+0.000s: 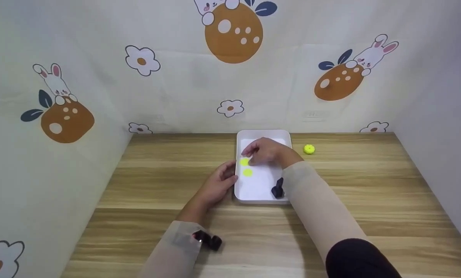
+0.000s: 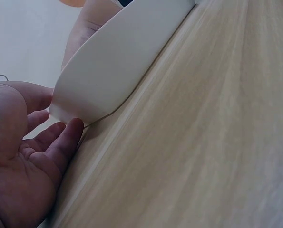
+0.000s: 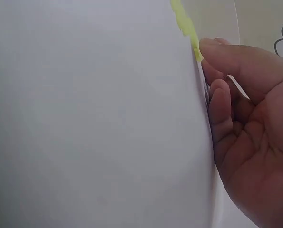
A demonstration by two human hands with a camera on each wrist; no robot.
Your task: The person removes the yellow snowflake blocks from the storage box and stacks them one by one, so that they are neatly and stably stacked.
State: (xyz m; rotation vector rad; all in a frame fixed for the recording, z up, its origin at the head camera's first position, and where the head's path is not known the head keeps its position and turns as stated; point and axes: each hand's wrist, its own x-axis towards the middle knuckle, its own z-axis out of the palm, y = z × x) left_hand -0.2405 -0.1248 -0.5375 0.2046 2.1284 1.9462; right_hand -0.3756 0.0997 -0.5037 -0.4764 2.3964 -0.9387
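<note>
A white rectangular tray (image 1: 261, 189) stands on the table. Two flat yellow pieces lie along its left side: a round one (image 1: 247, 172) and, just beyond it, another (image 1: 244, 161) partly covered by my right hand (image 1: 265, 150). That hand reaches into the tray, fingers loosely bent, thumb and fingertips apart at the farther piece's edge. Seen from the right wrist, the thumb tip overlaps one end of a yellow strip (image 3: 186, 23). My left hand (image 1: 217, 184) rests against the tray's left wall, and the left wrist view shows its fingertips (image 2: 73, 127) at the tray corner.
A round yellow piece with a scalloped edge (image 1: 309, 149) sits on the wooden table (image 1: 168, 185), right of the tray. Cloth printed with rabbits and oranges (image 1: 184, 85) encloses the back and sides. Small black devices are strapped to both sleeves.
</note>
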